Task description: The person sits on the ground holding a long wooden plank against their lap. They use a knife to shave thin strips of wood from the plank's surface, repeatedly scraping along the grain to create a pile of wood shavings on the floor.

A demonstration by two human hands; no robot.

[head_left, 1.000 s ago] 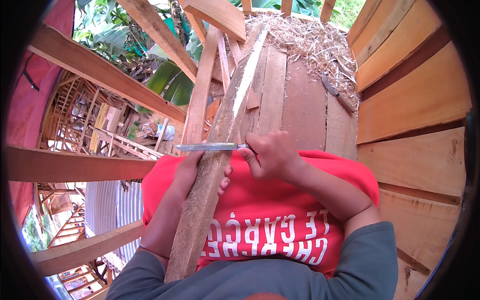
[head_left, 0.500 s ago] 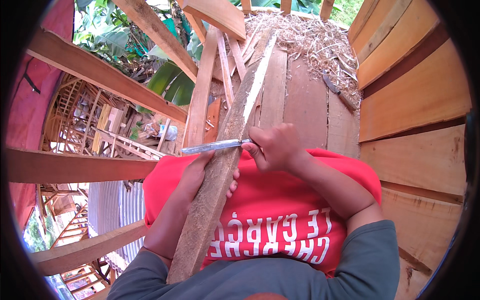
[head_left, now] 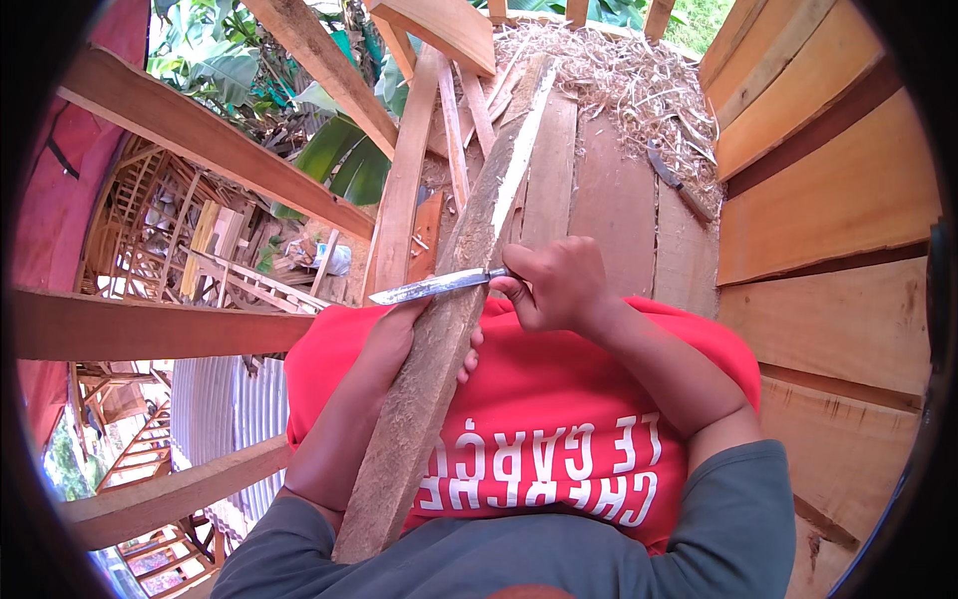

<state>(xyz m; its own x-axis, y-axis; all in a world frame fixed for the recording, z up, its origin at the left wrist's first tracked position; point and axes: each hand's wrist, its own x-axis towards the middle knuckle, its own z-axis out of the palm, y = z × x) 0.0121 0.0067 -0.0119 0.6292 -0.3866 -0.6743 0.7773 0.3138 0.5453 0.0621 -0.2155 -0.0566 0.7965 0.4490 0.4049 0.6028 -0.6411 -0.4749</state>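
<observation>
Outdoors, on a floor of brown wooden planks (head_left: 614, 210), a seated person in a dark grey-green short-sleeved shirt (head_left: 738, 489) steadies a long, rough brown wooden beam (head_left: 424, 369) that runs from the torso toward a curly heap of pale wood shavings (head_left: 659, 95). Large white block letters (head_left: 625, 456), upside down from this angle, spread in two rows over the bright red cloth (head_left: 599, 369) on the lap, and the beam covers part of them. The left hand (head_left: 397, 344) cups the beam from beneath, its fingers curled around the far side and partly hidden by the wood. The right hand (head_left: 561, 285) has its fingers closed around the handle of a knife with a straight, silvery blade (head_left: 429, 287), which crosses above the beam; whether the edge touches is unclear. A second knife with a curved dark blade (head_left: 663, 170) lies beside the shavings, near a wall of orange-brown boards (head_left: 828, 235). Slanting wooden bars (head_left: 170, 329) line the left side, with a grey corrugated sheet (head_left: 205, 409) and broad green leaves (head_left: 349, 165) beyond. Compared with a second ago, when the blade lay nearly level, it slants up toward the right hand, while the second knife rests in the same place.
</observation>
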